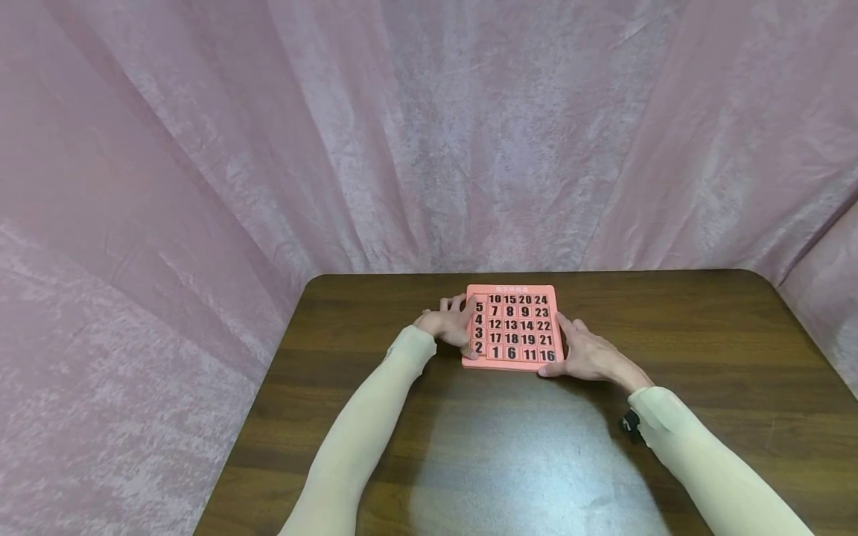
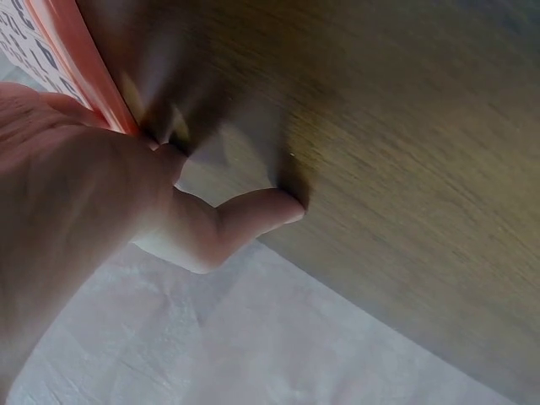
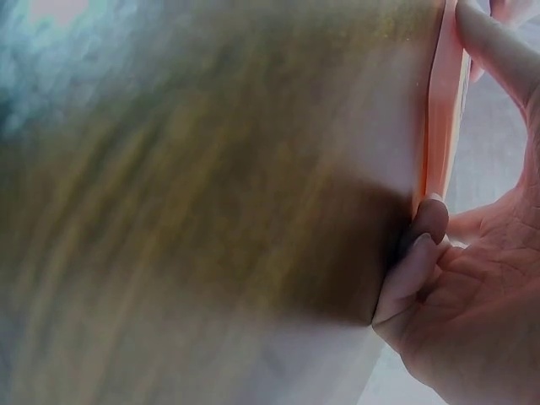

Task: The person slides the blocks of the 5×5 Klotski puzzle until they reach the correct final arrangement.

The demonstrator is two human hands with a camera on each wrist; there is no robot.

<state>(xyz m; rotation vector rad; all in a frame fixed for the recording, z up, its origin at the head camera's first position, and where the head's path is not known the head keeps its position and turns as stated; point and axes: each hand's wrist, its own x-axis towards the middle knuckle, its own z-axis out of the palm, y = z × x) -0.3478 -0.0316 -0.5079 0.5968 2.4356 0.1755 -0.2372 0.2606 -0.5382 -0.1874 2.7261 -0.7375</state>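
Note:
A pink sliding number puzzle (image 1: 512, 365) lies flat on the table, its tiles bearing black numbers. Its left column, 5, 4, 3 and 2, sits out of line with the other rows. My left hand (image 1: 454, 325) spans that column, one finger near tile 5 and the thumb by tile 2. In the left wrist view, a bent finger of it (image 2: 261, 211) reaches out over the table beside the pink edge. My right hand (image 1: 590, 356) holds the puzzle's right side, thumb at the near right corner; the right wrist view shows curled fingers (image 3: 413, 270) against the frame.
The brown wooden table (image 1: 710, 350) has a glossy patch of light in front of the puzzle. Pink velvet curtain (image 1: 469, 149) hangs along the table's back edge and left side. Something black (image 1: 630, 426) shows at the right sleeve's cuff.

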